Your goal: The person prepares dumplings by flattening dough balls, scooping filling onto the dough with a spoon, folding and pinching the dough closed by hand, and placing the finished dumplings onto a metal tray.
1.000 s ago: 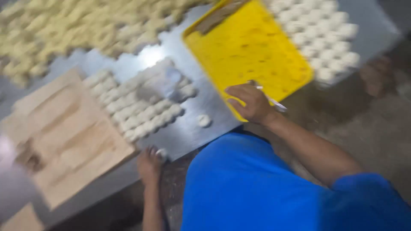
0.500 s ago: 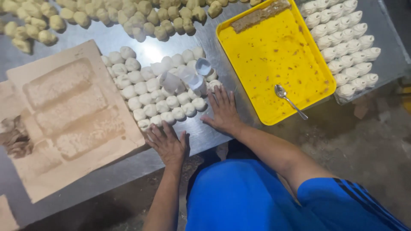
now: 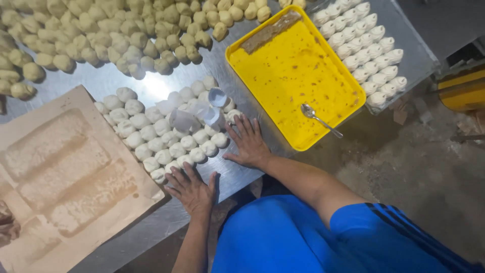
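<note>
Blue shirt: fills the bottom centre and right of the frame, nearest the camera; both bare forearms reach up from it toward the table.
Left hand: bottom centre-left, palm down and flat on the steel table, fingers spread apart and holding nothing; its fingertips come just up to the lower edge of the white dough pieces.
Right hand: centre of the frame, also flat with fingers splayed, gripping nothing; it rests just beside the right end of the same cluster, fingertips touching or nearly touching the outermost pieces.
White dough pieces: a tight block of small pale rounds in slanted rows, centre-left, between the two hands and the brown sheet.
Small white cups: a few lie tipped on top of the block, near its upper right end.
Brown sheet: left side, a floured paper-like sheet with three rectangular imprints.
Yellow tray: upper centre-right, tilted, speckled with crumbs, a brown strip along its far edge.
Spoon: metal, lying in the tray's near right corner.
Shaped white pieces: rows on a clear tray at the upper right, beyond the yellow tray.
Yellowish dough balls: a loose heap across the top left, farthest from the person.
</note>
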